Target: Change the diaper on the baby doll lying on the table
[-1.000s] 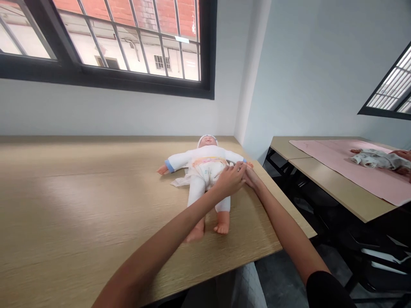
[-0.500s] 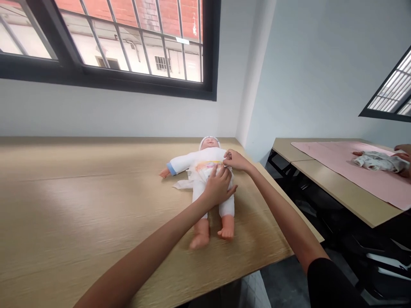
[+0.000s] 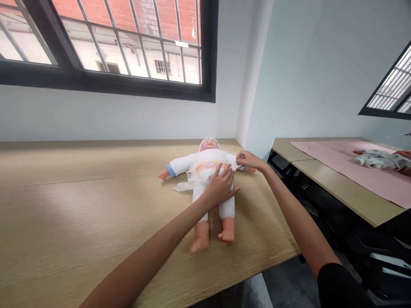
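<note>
Clearly, we have a soft doll (image 3: 210, 155) lying on its back on the wooden table (image 3: 96, 214), head toward the wall and bare feet toward us, with a diaper (image 3: 205, 169) around its middle, over the white clothes. Our left hand (image 3: 221, 187) lies across the diaper's front, fingers spread rather than curled around anything. Our right hand (image 3: 252, 160) has its thumb and fingertips brought together beside the doll's waist, and they seem to pinch the thin edge of the diaper there; the exact fold is too small for us to make out.

We judge the diaper to be very light and limp, with a thicker, padded middle and papery sides that could tear or crease if tugged sharply. The sides look best held by a fingertip pinch near the edge, while a flat palm suits the front. On the other side, a loose flap (image 3: 183, 187) spreads onto the wood, within easy reach of a pinch. The doll looks light enough to slide under a pull, its cloth body yielding and its feet firmer, so we would steady it at the hips.
</note>
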Action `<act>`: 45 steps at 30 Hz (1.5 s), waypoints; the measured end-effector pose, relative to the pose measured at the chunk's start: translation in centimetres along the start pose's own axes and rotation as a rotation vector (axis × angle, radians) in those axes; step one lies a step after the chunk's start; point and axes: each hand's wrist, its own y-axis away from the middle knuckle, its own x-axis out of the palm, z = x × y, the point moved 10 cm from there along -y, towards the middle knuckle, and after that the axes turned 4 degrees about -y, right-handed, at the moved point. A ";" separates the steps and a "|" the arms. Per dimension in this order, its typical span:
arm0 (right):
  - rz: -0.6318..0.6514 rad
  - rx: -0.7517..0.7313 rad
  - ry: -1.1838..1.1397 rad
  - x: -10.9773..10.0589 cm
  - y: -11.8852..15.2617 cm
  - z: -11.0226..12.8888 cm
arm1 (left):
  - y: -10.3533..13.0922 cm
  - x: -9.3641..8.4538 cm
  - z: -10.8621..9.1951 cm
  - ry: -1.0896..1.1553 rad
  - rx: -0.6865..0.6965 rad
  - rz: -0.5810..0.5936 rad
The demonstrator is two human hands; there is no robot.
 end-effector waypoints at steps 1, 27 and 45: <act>0.028 0.015 0.018 0.0 0.0 -0.2 | -0.4 0.2 -0.1 0.002 0.023 0.022; 0.248 0.002 0.118 4.7 -1.7 1.5 | -2.8 0.9 -3.5 -0.080 0.157 -0.046; 0.132 0.068 0.188 4.4 -1.6 1.2 | -3.1 2.6 -3.0 0.210 0.134 0.220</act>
